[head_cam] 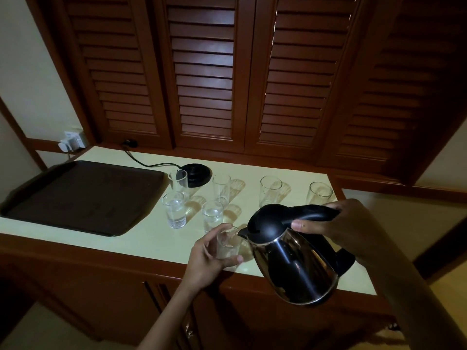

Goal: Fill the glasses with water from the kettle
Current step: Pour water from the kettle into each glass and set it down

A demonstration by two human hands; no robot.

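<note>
At the countertop's (141,231) near edge, a steel kettle (293,263), judged heavy, is gripped by its handle (316,210) in the right hand (338,223) and tipped at a thin, breakable glass (228,245) clasped round its wall by the left hand (207,258). Beyond, empty glasses (270,189) are lined up.

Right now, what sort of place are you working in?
Probably a hotel-room drinks counter: a serving tray, a corded kettle base, and louvred wooden doors behind the countertop.
</note>
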